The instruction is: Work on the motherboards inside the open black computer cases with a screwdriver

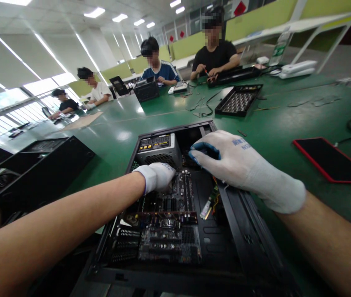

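An opened black computer case (pixel 257 243) lies in front of me, showing its motherboard (pixel 171 243) and a power supply (pixel 160 150) at the far left. My left hand (pixel 160 176), in a white glove, reaches down onto the board just below the power supply; its fingers are hidden. Over the case's far right part, my right hand (pixel 225 154) wears a white glove with blue inside. Its thumb and forefinger curl together in a pinch above dark parts, and what they hold, if anything, cannot be made out. A memory stick (pixel 208 206) rests tilted inside the case, beside coloured wires.
A red-edged black tablet-like slab (pixel 333 160) lies to the right. Beyond the case sits a black perforated panel (pixel 239 100). Another black case (pixel 58 165) stands at left. Several people work around the green table (pixel 116 119); a bottle (pixel 280 48) stands far right.
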Demonstrator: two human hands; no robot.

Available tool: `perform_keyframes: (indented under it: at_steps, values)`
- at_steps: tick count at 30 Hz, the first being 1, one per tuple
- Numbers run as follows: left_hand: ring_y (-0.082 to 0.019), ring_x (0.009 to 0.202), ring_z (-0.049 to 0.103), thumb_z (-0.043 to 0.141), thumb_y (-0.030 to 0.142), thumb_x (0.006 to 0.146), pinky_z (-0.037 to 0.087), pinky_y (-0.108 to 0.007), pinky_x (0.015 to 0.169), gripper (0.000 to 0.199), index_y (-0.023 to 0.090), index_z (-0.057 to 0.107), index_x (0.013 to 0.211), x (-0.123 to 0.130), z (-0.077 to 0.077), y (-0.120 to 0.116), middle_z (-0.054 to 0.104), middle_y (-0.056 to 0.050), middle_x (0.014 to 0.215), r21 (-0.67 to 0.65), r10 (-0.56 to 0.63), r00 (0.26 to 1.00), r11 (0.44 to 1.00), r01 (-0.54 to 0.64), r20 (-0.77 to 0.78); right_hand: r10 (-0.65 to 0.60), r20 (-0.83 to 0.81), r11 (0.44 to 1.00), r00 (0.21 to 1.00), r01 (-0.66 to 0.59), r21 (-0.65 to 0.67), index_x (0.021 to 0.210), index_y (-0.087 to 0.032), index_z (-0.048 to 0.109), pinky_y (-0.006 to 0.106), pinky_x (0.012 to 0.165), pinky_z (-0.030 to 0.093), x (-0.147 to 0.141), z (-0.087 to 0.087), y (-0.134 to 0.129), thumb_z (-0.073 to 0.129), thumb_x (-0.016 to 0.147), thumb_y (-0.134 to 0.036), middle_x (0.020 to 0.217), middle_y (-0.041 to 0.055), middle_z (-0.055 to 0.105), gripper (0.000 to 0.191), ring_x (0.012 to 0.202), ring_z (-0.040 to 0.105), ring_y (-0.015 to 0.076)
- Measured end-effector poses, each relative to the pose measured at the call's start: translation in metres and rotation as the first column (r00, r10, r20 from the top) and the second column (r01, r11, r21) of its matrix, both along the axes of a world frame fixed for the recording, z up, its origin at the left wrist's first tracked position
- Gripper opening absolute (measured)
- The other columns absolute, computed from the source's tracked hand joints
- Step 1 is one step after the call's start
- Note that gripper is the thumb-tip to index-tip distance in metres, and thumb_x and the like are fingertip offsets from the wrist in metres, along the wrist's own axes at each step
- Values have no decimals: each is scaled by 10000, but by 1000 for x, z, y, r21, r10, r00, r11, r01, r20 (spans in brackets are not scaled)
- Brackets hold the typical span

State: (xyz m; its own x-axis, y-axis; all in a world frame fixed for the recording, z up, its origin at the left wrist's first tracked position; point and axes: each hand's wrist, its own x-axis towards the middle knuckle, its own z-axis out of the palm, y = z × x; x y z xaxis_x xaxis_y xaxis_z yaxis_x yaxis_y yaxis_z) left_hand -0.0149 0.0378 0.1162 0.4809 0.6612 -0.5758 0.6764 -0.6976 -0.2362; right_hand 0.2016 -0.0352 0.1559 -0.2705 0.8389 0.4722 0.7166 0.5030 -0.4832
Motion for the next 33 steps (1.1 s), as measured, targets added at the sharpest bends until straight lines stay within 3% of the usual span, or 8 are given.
perform_keyframes:
  at_steps: [4, 17, 25, 33]
  values:
    - [-312, 1180, 700, 823, 363, 784, 528, -349, 1047, 533, 146, 712, 1258, 4, 3, -2, 738, -162, 1282, -4, -7, 1000, 1000, 7, -10, 0, 1, 1000, 1000, 0, 3, 1023, -185, 757, 378, 874, 465, 0, 0, 0, 581, 993, -450, 1003, 76, 742, 320, 963, 649, 255]
    - [-340, 1097, 736, 843, 427, 750, 593, -379, 950, 513, 142, 768, 1170, 11, 8, -5, 775, -171, 1178, -50, -22, 995, 999, 17, -93, 28, -21, 999, 999, -28, -26, 1004, -195, 748, 371, 847, 457, 0, 1, 0, 578, 998, -465, 982, 58, 733, 320, 941, 640, 240]
    - [-323, 1198, 702, 824, 350, 786, 549, -365, 1049, 554, 123, 705, 1278, 8, 14, -8, 737, -176, 1289, -17, -13, 1000, 1000, 13, 18, -5, -47, 998, 999, 2, -64, 1020, -204, 750, 371, 880, 460, 0, 0, -1, 577, 997, -477, 1029, 60, 739, 324, 1001, 648, 247]
    - [-314, 1145, 721, 802, 362, 809, 569, -348, 986, 469, 124, 737, 1208, 8, 11, -6, 755, -173, 1233, -17, -19, 1000, 1000, 19, -10, -11, -44, 999, 999, 9, -46, 985, -203, 744, 357, 845, 448, 0, 1, -3, 591, 990, -482, 1002, 55, 736, 318, 970, 646, 240]
